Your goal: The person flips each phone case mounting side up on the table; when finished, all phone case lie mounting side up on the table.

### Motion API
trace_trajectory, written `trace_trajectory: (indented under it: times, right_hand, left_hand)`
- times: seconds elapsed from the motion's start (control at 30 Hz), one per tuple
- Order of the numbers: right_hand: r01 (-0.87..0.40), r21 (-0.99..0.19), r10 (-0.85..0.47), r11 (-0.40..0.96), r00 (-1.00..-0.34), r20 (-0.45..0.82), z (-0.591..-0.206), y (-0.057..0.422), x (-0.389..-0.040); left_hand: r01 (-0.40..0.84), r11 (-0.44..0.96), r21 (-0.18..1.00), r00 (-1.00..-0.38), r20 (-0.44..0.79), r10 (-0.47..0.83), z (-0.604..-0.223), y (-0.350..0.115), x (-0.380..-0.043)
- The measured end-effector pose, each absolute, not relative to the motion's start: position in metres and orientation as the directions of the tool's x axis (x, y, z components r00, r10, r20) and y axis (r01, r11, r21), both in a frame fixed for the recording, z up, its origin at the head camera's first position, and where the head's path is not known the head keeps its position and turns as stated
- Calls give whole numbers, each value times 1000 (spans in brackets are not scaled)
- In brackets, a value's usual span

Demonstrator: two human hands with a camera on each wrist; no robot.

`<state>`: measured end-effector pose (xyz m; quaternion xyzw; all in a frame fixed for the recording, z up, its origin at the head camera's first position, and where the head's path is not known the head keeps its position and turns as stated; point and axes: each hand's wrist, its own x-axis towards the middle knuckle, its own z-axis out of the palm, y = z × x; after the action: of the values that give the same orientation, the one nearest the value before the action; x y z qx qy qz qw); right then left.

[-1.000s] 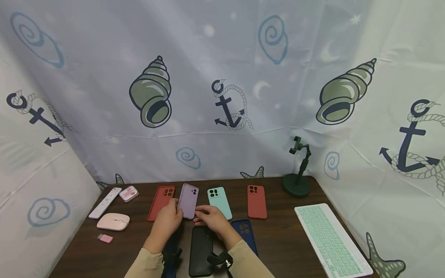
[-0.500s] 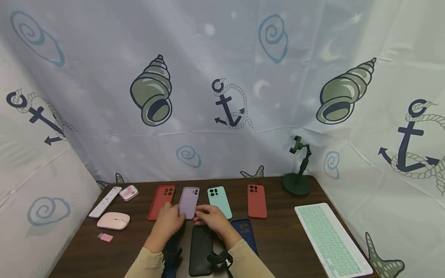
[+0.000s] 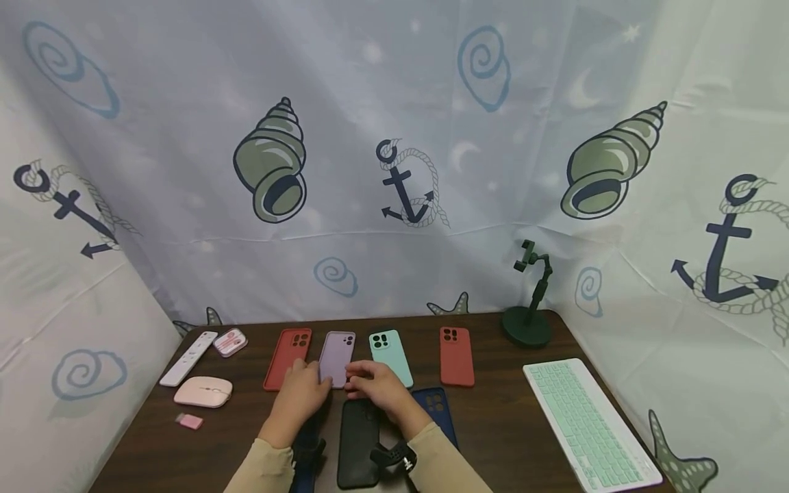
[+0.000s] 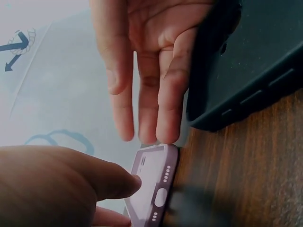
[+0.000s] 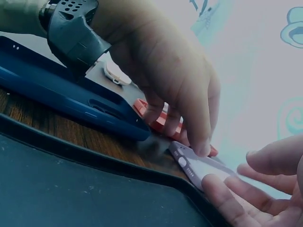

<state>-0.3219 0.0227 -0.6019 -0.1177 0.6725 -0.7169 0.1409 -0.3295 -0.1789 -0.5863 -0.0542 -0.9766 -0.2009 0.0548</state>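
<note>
A pale purple phone case (image 3: pixel 337 352) lies hollow side up between my hands, with its camera cutouts at the far end. My left hand (image 3: pixel 298 395) is at its near left edge, the thumb (image 4: pixel 128 183) touching the case in the left wrist view. At the near right corner sits my right hand (image 3: pixel 379 389); the left wrist view shows its fingers (image 4: pixel 148 109) extended, tips right at the case's end. Nearer me, a black phone case (image 3: pixel 359 445) lies between my forearms. Dark blue cases (image 3: pixel 436 411) lie on both sides, the left one partly hidden by my arm.
Red cases (image 3: pixel 457 356) and a mint case (image 3: pixel 388 352) line the back of the dark wooden table (image 3: pixel 499 424). At left are a white remote (image 3: pixel 188 358), a mouse (image 3: pixel 203 392) and a pink USB stick (image 3: pixel 190 421); at right, a green stand (image 3: pixel 526 325) and a keyboard (image 3: pixel 592 421).
The purple case has settled slightly to the right. My left hand has slid down its left side toward me, while my right hand has stayed nearly still.
</note>
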Motion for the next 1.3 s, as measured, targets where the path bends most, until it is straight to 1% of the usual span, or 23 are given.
trace_trajectory:
  times: [0.2, 0.33, 0.43, 0.53, 0.7, 0.83, 0.97, 1.07, 1.3]
  right_hand:
    - [-52, -997, -318, -59, -946, 68, -592, 25, -327]
    - [-57, -998, -279, -25, -958, 61, -585, 33, -327]
    - [-29, -999, -257, 27, -966, 21, -585, 44, -327]
    - [-17, -997, -243, 80, -970, -3, -584, 57, -329]
    - [-23, -992, -190, 125, -982, -1, -576, 80, -334]
    - [-17, -991, -151, 131, -989, -3, -573, 101, -338]
    - [11, -995, -105, 100, -994, -21, -573, 116, -339]
    - [27, -996, -81, 88, -996, -34, -573, 123, -338]
    - [41, -994, -44, 105, -998, -46, -580, 129, -339]
  left_hand:
    - [176, 870, 461, -970, 232, 73, -576, -176, -329]
    - [244, 817, 523, -955, 277, 108, -567, -169, -326]
    - [281, 780, 560, -950, 279, 142, -564, -161, -321]
    - [301, 762, 573, -944, 294, 152, -561, -154, -316]
    - [322, 732, 600, -940, 297, 170, -556, -140, -316]
    - [334, 704, 626, -940, 279, 198, -552, -122, -319]
    - [359, 708, 608, -931, 291, 222, -547, -105, -322]
    - [373, 713, 594, -926, 294, 239, -547, -94, -323]
    - [357, 703, 615, -933, 264, 244, -553, -77, -323]
